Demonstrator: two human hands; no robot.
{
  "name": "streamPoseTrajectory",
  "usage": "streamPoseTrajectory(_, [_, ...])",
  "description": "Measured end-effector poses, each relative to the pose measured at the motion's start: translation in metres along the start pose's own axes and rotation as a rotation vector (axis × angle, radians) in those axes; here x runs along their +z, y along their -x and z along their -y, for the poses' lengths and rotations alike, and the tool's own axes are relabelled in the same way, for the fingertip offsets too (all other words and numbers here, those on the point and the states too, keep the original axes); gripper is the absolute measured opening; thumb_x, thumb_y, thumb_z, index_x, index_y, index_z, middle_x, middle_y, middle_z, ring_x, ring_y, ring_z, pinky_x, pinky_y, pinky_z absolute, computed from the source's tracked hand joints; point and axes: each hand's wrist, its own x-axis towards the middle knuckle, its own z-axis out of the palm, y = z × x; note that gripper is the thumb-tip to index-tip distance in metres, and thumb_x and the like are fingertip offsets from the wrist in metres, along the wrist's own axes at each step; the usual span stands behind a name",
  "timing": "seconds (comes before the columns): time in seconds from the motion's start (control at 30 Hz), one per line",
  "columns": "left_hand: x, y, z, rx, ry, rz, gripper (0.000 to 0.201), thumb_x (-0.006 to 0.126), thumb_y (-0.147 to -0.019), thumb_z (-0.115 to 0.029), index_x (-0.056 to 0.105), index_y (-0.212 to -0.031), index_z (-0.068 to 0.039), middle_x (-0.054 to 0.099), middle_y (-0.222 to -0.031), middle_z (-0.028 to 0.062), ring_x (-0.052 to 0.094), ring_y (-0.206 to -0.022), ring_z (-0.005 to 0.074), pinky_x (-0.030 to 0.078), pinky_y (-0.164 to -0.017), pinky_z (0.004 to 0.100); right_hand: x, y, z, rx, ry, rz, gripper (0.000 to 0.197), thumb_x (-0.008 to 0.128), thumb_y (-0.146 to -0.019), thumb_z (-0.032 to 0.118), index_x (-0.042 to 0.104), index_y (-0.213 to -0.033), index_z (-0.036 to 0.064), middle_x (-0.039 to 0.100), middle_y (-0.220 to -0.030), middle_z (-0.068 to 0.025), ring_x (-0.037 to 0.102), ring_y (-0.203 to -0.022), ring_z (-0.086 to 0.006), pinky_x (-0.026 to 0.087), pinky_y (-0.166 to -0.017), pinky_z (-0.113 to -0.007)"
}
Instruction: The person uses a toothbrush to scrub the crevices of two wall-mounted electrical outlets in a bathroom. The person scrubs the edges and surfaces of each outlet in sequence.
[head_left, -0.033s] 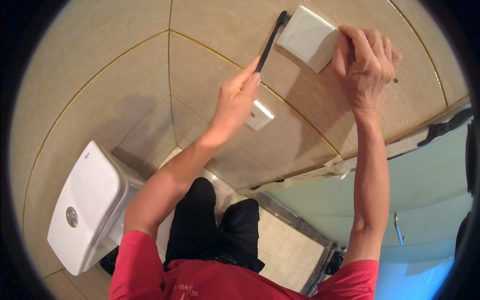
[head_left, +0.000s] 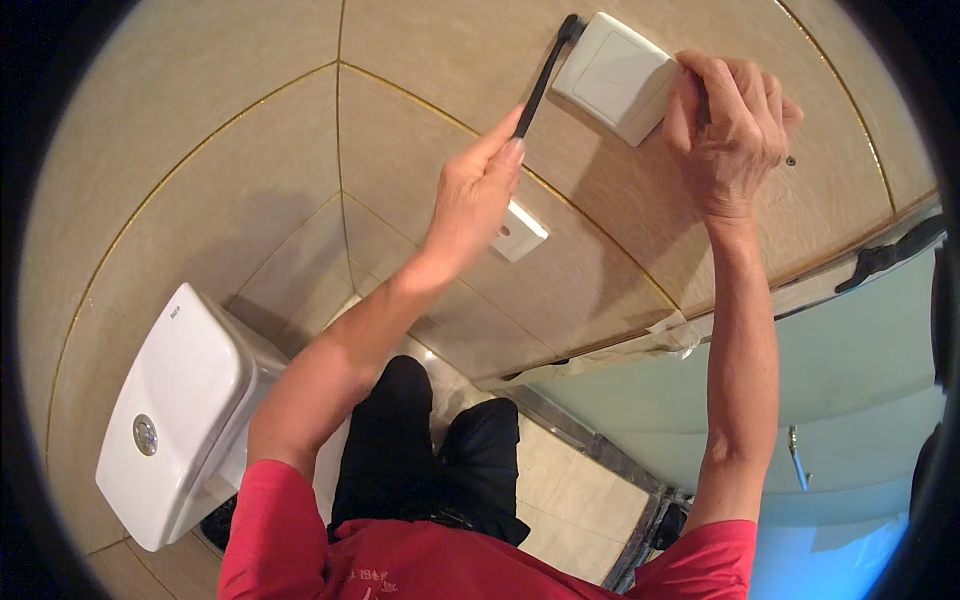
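Observation:
My left hand (head_left: 475, 195) is closed around the handle of a slim black toothbrush (head_left: 540, 90). The brush slants up and to the right, its head against or very close to the upper left edge of a white square-faced box (head_left: 612, 78) on the tiled wall. At the box's right side is my right hand (head_left: 730, 130), fingers curled and thumb pressed in near the corner. Something dark shows between that thumb and the fingers, but I cannot make out what it is. Below my left hand, partly covered by it, sits a white wall plate (head_left: 523, 235) with a round hole.
A white toilet tank (head_left: 180, 400) with a round flush button stands at the lower left. On the right is a frosted glass panel (head_left: 640, 400) with a metal handle (head_left: 797, 455). Torn film (head_left: 675, 335) hangs along the wall's lower edge. A small dark hole (head_left: 791, 161) marks the wall.
The toothbrush head has shifted slightly upward along the box's left edge, my left hand moving with it. My right hand stays in place.

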Motion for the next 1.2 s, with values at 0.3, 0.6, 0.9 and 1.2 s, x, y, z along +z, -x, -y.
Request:
streamPoseTrajectory(0.3, [-0.01,0.023,0.023,-0.1,-0.047,-0.05,0.041,0.047,-0.096,-0.015,0.046,-0.136,-0.007,0.038,-0.068,-0.0058,0.037,-0.062,0.0033,0.034,-0.053,0.0193,0.001,-0.001,-0.001,0.006,-0.015,-0.018,0.015,0.068,-0.069,0.009,0.067,-0.082,0.0172,0.059,-0.074,0.005,0.056,-0.071,-0.013,0.036,-0.073,-0.028])
streamPoseTrajectory(0.6, [-0.006,0.011,0.007,-0.048,-0.085,-0.031,0.04,0.047,-0.096,-0.015,0.048,-0.135,-0.006,0.037,-0.068,-0.0069,0.034,-0.061,0.0028,0.033,-0.052,0.0198,0.002,0.0,0.0,-0.006,-0.011,-0.033,0.015,0.068,-0.069,0.009,0.067,-0.082,0.0171,0.059,-0.074,0.0045,0.055,-0.071,-0.0136,0.036,-0.073,-0.027])
streamPoseTrajectory(0.9, [-0.004,0.002,-0.002,-0.002,-0.051,-0.007,0.039,0.045,-0.096,-0.013,0.049,-0.134,-0.007,0.036,-0.068,-0.0082,0.034,-0.06,0.002,0.032,-0.051,0.0197,0.002,0.001,-0.002,-0.006,-0.023,-0.044,0.015,0.067,-0.069,0.01,0.067,-0.083,0.0165,0.059,-0.074,0.0038,0.056,-0.071,-0.0142,0.036,-0.074,-0.028])
streamPoseTrajectory(1.2, [-0.013,0.024,0.024,-0.074,-0.073,-0.047,0.04,0.046,-0.097,-0.016,0.047,-0.135,-0.007,0.035,-0.066,-0.0078,0.032,-0.057,0.0014,0.03,-0.047,0.0187,0.002,0.0,0.001,0.007,-0.026,-0.051,0.014,0.068,-0.07,0.01,0.067,-0.082,0.0167,0.059,-0.073,0.0039,0.056,-0.07,-0.0139,0.036,-0.072,-0.027])
